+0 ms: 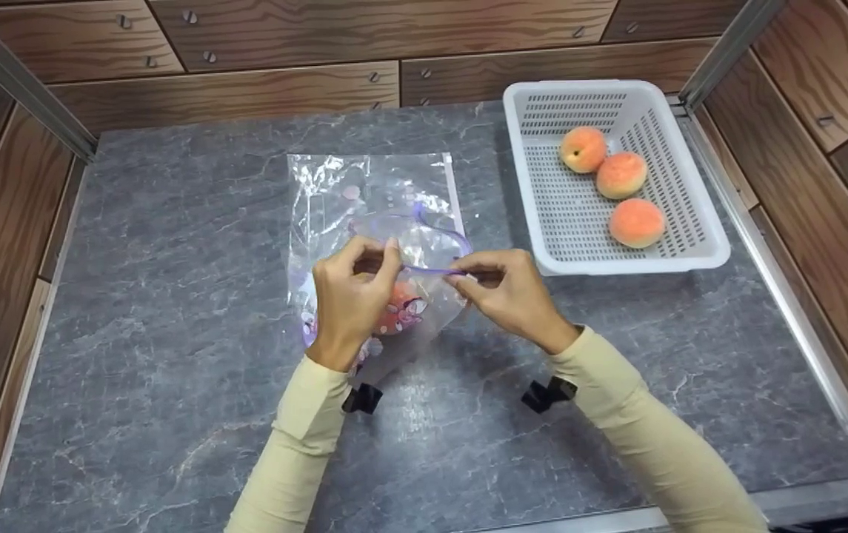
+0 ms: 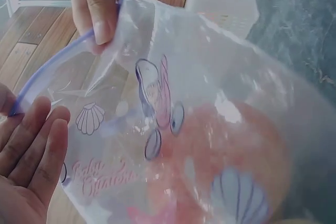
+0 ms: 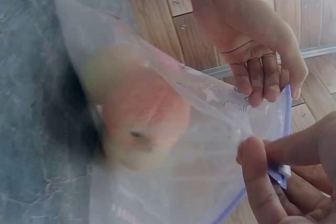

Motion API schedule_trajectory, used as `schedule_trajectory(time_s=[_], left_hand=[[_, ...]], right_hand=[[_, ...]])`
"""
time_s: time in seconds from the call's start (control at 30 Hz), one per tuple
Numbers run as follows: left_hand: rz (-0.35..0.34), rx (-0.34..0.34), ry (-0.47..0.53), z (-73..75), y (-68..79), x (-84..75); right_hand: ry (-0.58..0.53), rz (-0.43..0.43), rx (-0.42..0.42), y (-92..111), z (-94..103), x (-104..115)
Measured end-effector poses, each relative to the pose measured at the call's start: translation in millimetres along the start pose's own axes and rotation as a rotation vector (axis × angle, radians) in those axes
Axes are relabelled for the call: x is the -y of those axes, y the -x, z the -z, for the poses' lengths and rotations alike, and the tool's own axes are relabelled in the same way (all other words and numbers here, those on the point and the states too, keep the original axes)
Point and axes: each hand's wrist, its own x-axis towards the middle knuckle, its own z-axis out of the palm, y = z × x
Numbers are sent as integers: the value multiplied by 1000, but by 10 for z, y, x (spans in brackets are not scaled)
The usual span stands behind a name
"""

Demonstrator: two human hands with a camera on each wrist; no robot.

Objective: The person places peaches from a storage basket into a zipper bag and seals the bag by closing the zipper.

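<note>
A clear plastic bag with a purple zip edge and printed seashells [image 2: 126,145] is hanging between the two hands, and at least one orange-pink, yellow-tinged round peach [image 3: 147,114] is sitting inside it, below the fingers. The left hand [image 1: 353,292] is pinching the purple edge between thumb and fingers; the right hand [image 1: 505,292] is pinching the same edge just beside it. More of the purple edge is curving away beyond the fingertips. Another clear plastic bag with a white side strip [image 1: 327,185] is lying flat, beneath and beyond the left hand. Beyond and to the right of the right hand, a white perforated plastic basket [image 1: 631,265] is holding three orange-pink peaches [image 1: 621,175]. A grey marble-patterned tabletop [image 1: 172,296] is stretching beneath both hands, and pale yellow sleeves [image 1: 298,429] are covering the forearms behind them.
</note>
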Motion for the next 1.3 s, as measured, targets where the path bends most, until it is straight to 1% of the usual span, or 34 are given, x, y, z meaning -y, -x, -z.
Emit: schedule_trajectory(time_s=[0.1,0.23,0.47,0.57,0.63,0.73,0.8,0.87,0.93,0.97,1.03,1.1,1.17,1.2,1.3], left_hand=[[-19,-21,2,28,-35,-33],[-35,-47,16,63,-78,-85],[-21,-64,93,127,-142,-152],[-43,-111,104,169,-177,-142],[-66,-160,94,204,-209,-118],[-82,-225,33,269,-262,-67],[-58,-229,-19,323,-293,-27],[-14,-189,-87,384,-318,14],[33,-106,-120,451,-341,57],[59,-50,-119,482,-350,76],[98,56,-90,540,-361,120],[142,128,-11,579,-366,160],[195,163,63,597,-366,189],[218,162,92,597,-368,202],[267,124,143,567,-387,222]], right_hand=[[14,55,-42,-29,17,66],[23,128,-75,-77,45,157],[13,213,-74,-170,153,285],[11,253,-76,-203,210,336],[24,285,-82,-226,253,360],[55,322,-91,-257,324,373],[72,343,-91,-277,378,367],[75,351,-90,-297,434,356],[69,352,-79,-317,495,336],[68,352,-74,-328,523,325],[67,348,-64,-347,577,301],[60,345,-50,-364,624,276],[46,343,-45,-380,658,254],[30,340,-43,-386,670,245],[-10,336,-46,-397,693,226]])
